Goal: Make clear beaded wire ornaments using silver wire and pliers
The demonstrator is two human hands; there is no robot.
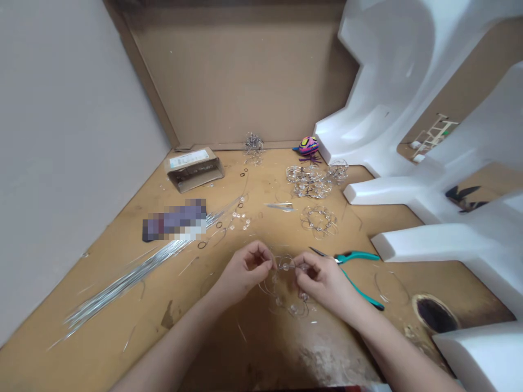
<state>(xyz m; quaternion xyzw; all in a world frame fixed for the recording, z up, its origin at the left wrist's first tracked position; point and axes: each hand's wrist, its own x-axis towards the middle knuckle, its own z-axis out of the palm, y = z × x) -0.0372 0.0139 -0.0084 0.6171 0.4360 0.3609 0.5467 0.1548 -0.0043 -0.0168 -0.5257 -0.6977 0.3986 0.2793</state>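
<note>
Above the table (261,188), left hand (247,268) and right hand (320,279), pinch grip on beaded wire ring (279,300), its right edge hidden.

At the far left of the tabletop (93,362), a cardboard box (190,159) with a pale label on top has its open end facing near. Nearer lies a purplish item (174,220), blurred by pixels. Toward the far right, a multicoloured patterned object (308,145) sits beside a white moulded structure (392,109). A brown panel (245,71) closes the far side.
</note>
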